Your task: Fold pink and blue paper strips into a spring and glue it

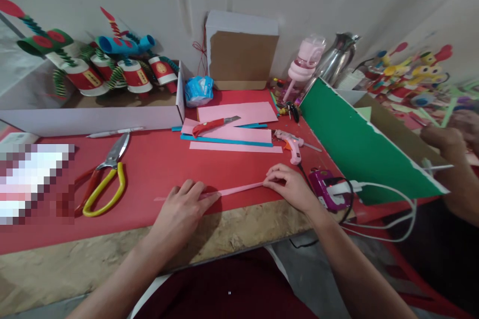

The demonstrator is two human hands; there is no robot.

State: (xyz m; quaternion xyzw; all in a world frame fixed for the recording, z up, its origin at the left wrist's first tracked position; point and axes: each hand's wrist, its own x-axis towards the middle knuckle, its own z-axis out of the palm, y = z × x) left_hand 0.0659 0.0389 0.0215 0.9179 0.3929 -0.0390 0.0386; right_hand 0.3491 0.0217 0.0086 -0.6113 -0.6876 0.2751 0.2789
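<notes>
A narrow strip of pink paper point(239, 190) lies near the table's front edge, stretched between my two hands. My left hand point(184, 208) rests on the strip's left part, fingers curled over it and pressing it to the red surface. With thumb and fingertips, my right hand point(287, 184) pinches the strip's right end. Just beyond lie pink and blue paper strips point(235, 147), and on them a red-handled knife point(213, 125) with its blade out. A pink glue gun point(294, 145) lies above my right hand.
Large scissors point(108, 172) with red and yellow handles lie to the left. A box of cup figures point(112, 119) stands behind them. A purple power socket point(328, 190) with cables is at right, beside a green board point(359, 144). Another person's hand point(441, 142) is far right.
</notes>
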